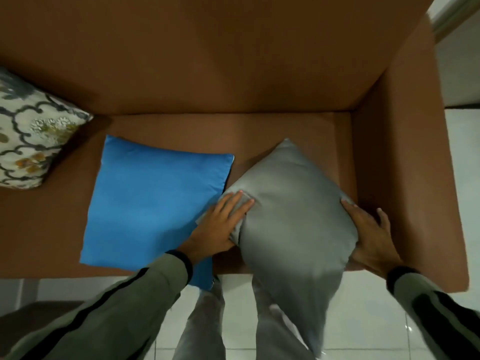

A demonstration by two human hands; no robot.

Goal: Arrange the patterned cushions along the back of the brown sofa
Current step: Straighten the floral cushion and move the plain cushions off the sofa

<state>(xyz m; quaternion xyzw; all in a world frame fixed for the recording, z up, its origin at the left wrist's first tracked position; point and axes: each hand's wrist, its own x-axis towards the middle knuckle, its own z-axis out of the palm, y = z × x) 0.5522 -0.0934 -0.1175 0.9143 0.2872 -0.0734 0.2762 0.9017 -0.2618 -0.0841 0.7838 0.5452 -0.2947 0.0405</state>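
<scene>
Sofa [233,61] in brown fills most of the head view, its backrest running off the top and left edges and one armrest closing the seat on the right. White tiled floor [363,320] shows below the seat front and beyond the armrest. A plain blue cushion [155,203] lies flat on the seat near the middle, its near corner hanging just over the seat's front edge and partly hidden behind a sleeve. Just beside it on the right, a plain grey cushion [293,219] is held up on one corner, tilted, its lower end drooping past the seat front and blurred against the person's grey trousers. A patterned cushion [33,131], cream with dark scrollwork and flowers, leans at the far left against the backrest; the frame cuts off its left part. The left hand [220,224] presses on the grey cushion's left edge, fingers [241,201] curled into bunched fabric. The right hand [368,235] cups the cushion's right side, thumb on the fabric; the remaining fingers are spread behind the cushion and mostly hidden. Both sleeves are olive with a black stripe.
</scene>
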